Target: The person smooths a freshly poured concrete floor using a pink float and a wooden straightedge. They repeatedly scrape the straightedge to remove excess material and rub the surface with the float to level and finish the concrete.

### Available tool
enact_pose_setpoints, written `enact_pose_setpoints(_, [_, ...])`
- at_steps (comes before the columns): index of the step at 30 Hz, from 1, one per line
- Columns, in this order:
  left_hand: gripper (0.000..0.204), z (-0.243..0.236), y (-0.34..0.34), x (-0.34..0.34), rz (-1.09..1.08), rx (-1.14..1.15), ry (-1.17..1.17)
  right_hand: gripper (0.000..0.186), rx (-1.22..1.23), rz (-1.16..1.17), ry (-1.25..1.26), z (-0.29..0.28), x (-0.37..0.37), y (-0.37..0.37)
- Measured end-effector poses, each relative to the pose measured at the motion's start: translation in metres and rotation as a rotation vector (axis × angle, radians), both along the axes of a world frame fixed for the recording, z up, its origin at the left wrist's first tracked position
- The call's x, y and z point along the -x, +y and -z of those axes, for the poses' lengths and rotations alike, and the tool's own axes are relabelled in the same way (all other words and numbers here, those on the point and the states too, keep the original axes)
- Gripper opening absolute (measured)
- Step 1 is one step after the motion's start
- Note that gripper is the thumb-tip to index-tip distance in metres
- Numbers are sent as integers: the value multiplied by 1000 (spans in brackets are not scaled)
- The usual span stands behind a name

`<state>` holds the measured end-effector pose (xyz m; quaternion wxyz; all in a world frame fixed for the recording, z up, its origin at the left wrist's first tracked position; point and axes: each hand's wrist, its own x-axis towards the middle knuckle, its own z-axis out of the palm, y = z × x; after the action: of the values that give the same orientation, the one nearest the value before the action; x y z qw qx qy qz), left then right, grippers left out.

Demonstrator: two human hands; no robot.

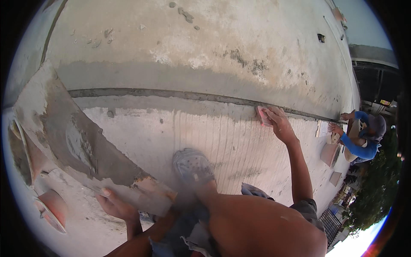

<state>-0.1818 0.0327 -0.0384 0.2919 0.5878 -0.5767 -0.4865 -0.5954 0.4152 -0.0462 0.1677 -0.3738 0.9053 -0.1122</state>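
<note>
In the head view, the person's left hand (pixel 116 206) closes on the near lower edge of a long, flat, pale board smeared with wet grey mortar (pixel 77 132), thumb at the edge. The board slants from the upper left down toward the person's knees.

The right hand (pixel 280 124) reaches forward, its fingers bent over a small, flat, pinkish-red pad (pixel 264 117). The pad stands just at the near side of a narrow, dark grey strip (pixel 171 94) running across the pale concrete surface; whether it touches the strip is unclear. A damp grey band (pixel 141 76) borders the strip's far side.

Below the strip, a grey, perforated clog (pixel 192 165) is on a pale, finely ridged concrete surface (pixel 231 150). Two reddish, round-rimmed containers lie at left, the lower one a tapered reddish bucket (pixel 55 205). At far right, a blue-sleeved co-worker (pixel 366 141) crouches, both hands near the strip.
</note>
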Motion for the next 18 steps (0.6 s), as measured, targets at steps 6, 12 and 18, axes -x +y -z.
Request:
enact_pose_setpoints(6, [58,-2,0,5,2,79,14,43,-106,-124,-303,-11,-20,5])
enact_pose_setpoints(12, [48,-2,0,9,-20,87,70,39,40,-49,-81,5,-14,-17])
enact_pose_setpoints(18, [48,4,-1,0,-40,155,69,37,55,-64,-239,-1,-39,-22])
